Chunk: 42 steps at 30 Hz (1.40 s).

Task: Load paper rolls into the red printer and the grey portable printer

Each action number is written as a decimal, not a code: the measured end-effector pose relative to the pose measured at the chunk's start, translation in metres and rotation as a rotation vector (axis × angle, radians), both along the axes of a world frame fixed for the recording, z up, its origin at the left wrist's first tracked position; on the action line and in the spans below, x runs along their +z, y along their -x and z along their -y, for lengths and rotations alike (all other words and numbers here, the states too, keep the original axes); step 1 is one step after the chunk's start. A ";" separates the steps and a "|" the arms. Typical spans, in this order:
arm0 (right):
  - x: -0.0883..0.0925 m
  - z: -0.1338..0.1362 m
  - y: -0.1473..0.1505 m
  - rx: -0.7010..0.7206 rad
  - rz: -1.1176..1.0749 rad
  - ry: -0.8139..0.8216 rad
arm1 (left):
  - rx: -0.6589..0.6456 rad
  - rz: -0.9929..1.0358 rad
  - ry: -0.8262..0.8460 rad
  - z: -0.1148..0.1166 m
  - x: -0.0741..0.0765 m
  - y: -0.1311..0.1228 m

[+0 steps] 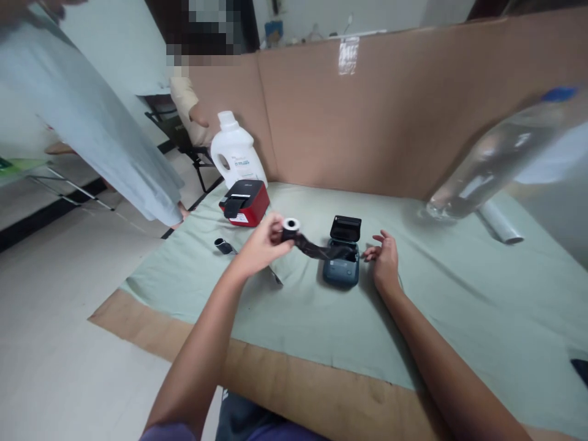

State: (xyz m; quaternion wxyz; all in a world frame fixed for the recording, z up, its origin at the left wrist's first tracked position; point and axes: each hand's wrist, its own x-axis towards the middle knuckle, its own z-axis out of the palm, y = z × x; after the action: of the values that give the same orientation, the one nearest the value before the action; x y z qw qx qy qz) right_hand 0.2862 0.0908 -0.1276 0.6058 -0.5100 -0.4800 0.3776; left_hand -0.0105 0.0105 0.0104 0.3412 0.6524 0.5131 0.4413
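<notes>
Item under handling: 1 small roll (291,228) with a white core, held up just left of the blue printer (340,263). A dark strip (315,248) runs from the roll down into the printer's open bay, whose lid (346,228) stands raised.

Left hand (261,245): thumb and fingers pinch the roll.

Right hand (384,260): rests on the green cloth (459,306) just right of the printer, fingers loosely spread, holding nothing.

Judgement: the roll is out of its bay with the strip still attached. Any further handling calls for keeping the strip flat and untwisted, with the printer steadied.

Writing: the label on the white jug (236,153), behind and left of the printer, is too small to read. The red printer (245,202) in front of the jug shows no legible brand.
</notes>
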 end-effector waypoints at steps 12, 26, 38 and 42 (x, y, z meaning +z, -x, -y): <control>0.002 0.000 0.001 0.025 0.013 0.007 | 0.574 -0.058 0.125 0.123 -0.069 0.137; 0.005 0.001 0.002 0.021 0.020 0.008 | 0.171 0.012 0.330 0.118 -0.071 0.119; 0.008 0.001 0.003 0.030 0.014 0.020 | 0.203 -0.317 0.178 0.114 -0.072 0.143; 0.008 0.002 0.003 0.039 0.021 0.015 | 0.291 -0.365 0.195 0.111 -0.079 0.156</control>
State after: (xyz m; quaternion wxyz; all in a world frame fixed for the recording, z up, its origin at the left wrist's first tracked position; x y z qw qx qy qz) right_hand 0.2837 0.0892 -0.1200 0.5894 -0.5089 -0.4933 0.3877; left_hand -0.1667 -0.1008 -0.0690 0.2370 0.6046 0.6949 0.3089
